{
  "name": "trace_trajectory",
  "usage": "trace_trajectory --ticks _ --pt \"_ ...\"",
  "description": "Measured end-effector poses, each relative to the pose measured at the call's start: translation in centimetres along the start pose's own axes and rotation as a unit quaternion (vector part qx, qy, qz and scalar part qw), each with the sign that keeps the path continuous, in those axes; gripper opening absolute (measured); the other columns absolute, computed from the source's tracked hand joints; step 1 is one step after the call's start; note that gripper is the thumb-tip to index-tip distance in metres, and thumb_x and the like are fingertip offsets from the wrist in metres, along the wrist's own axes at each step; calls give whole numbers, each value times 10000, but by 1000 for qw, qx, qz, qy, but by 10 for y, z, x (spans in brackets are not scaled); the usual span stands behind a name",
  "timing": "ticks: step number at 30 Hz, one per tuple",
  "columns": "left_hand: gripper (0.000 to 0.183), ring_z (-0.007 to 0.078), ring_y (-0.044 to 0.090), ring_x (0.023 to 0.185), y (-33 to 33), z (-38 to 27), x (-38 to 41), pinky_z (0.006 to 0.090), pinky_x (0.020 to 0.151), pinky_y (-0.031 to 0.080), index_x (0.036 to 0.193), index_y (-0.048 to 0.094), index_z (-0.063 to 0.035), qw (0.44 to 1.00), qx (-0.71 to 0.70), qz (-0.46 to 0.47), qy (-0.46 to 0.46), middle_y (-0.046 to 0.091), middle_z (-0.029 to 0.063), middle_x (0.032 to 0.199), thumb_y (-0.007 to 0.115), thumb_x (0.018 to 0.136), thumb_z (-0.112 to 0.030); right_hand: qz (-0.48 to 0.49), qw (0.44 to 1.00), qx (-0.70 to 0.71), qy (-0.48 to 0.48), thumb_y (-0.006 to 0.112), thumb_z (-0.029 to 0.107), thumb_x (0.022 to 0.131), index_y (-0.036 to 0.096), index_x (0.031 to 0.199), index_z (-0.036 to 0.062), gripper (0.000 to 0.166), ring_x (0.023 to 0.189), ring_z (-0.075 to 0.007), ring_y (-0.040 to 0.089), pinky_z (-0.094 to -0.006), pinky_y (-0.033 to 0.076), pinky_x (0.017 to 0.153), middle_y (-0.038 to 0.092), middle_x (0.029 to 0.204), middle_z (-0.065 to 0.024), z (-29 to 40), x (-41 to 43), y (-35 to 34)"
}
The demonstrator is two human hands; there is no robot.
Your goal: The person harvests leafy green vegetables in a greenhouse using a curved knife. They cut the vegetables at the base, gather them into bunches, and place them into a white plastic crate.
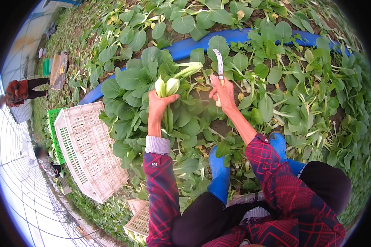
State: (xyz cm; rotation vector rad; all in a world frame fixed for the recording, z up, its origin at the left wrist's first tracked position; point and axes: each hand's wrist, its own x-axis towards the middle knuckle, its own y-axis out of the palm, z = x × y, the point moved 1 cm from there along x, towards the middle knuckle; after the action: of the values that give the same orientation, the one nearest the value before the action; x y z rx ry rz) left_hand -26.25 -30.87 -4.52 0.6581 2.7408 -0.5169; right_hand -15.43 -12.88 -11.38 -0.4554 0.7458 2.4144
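Observation:
My left hand (pixel 157 106) grips several heads of bok choy (pixel 172 86), with the pale stem bases up and the broad leaves hanging below. Just beyond it, another bok choy head (pixel 190 69) lies on its side over leaves, its base towards the right. In my right hand (pixel 227 95) is a small knife (pixel 220 64) with a curved blade and a pale handle. The blade points away from me, apart from the held heads. Leafy bok choy plants (pixel 126 78) are heaped left of my left hand.
A flat blue hose (pixel 208 43) crosses the bed beyond my hands. White (pixel 91 148) and green (pixel 53 123) plastic crates are at left; a beige crate (pixel 140 220) is lower down. My blue boots (pixel 220 176) are among the plants. Two people (pixel 18 92) are at the far left.

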Motion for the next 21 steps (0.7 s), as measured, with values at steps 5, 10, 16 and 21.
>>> trace_trajectory --ticks 5,10,16,21 --pt "384 109 588 763 26 -2 -6 262 743 474 975 616 12 998 52 17 45 640 31 854 715 604 2 25 985 172 8 739 239 719 505 900 17 370 459 -86 505 -194 347 364 546 707 -39 20 34 19" --pt "599 172 551 1028 26 -25 -40 286 861 444 1161 566 -16 970 103 -75 206 620 102 1056 687 577 37 60 974 200 -87 676 36 721 514 970 -14 301 454 -91 498 -205 349 378 569 687 -55 42 18 4" --pt "498 350 345 1268 70 -77 -63 480 1034 268 1034 656 -156 847 345 -42 403 422 164 1328 753 546 -161 103 984 109 -93 635 17 712 546 957 -29 265 528 -82 533 -198 403 453 588 723 -62 57 -37 -21" --pt "887 300 465 1146 100 -63 -61 515 1056 181 1324 366 -72 810 421 34 408 540 118 1061 763 553 -259 -2 987 115 -116 604 63 658 539 938 -40 305 513 -50 481 -167 371 418 590 794 -88 53 -53 -47"
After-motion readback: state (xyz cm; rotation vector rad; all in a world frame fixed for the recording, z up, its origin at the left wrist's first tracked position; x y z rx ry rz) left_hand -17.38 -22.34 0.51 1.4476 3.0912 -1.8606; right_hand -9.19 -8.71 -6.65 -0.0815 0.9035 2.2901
